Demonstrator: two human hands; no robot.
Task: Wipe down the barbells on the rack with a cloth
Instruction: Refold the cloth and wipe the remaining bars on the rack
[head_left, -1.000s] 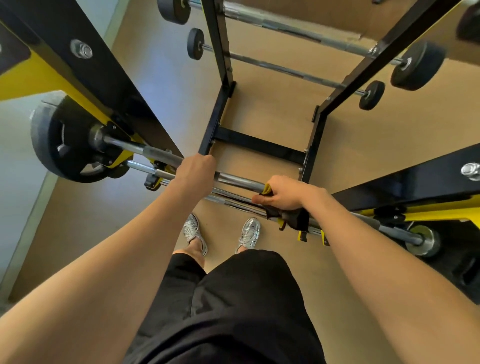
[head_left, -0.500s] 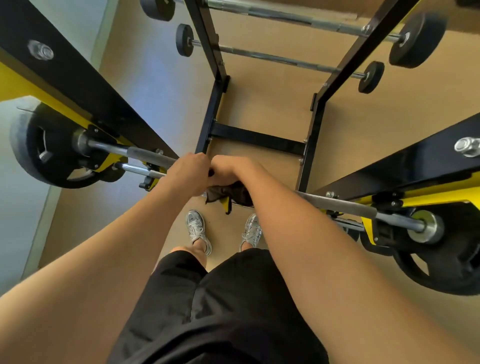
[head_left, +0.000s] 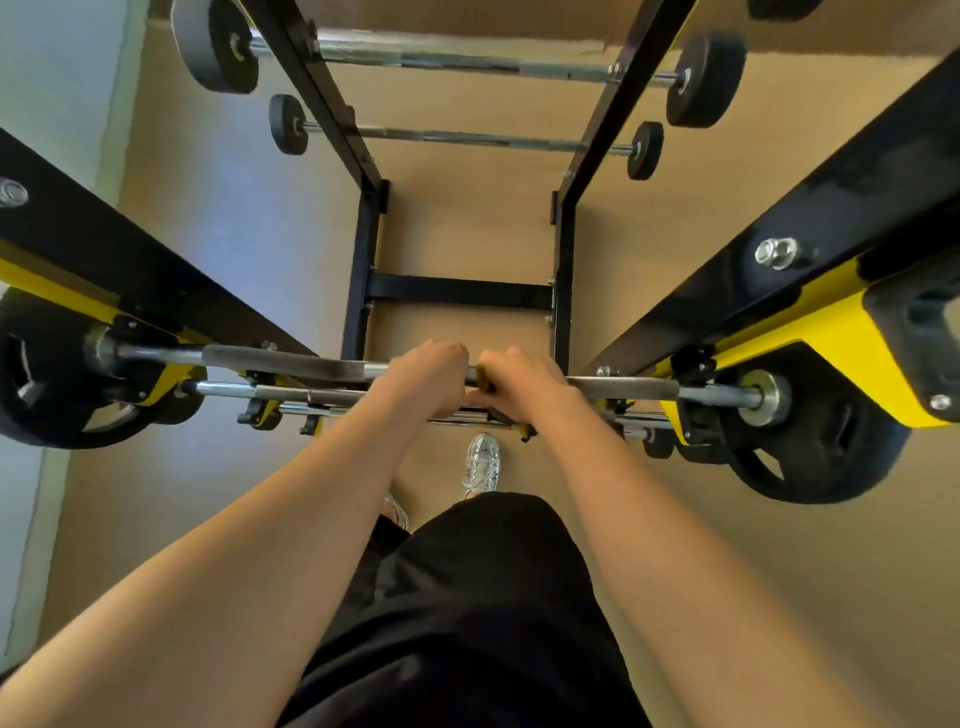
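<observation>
Barbell (head_left: 291, 364) lies across the near side of the rack (head_left: 457, 291), on its yellow hooks, with a black plate outside each rail. I see my left hand (head_left: 428, 376) curled round the bar midway between the rails. Just beside it, my right hand (head_left: 524, 382) clamps the cloth (head_left: 484, 379) onto the bar. Two smaller barbells (head_left: 467, 137) rest on the rack's far side.

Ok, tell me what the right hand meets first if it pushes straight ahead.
The right hand grips the top barbell through the cloth, so that bar. Past it the way looks free; the black cross brace seems lower, depth unclear.
</observation>
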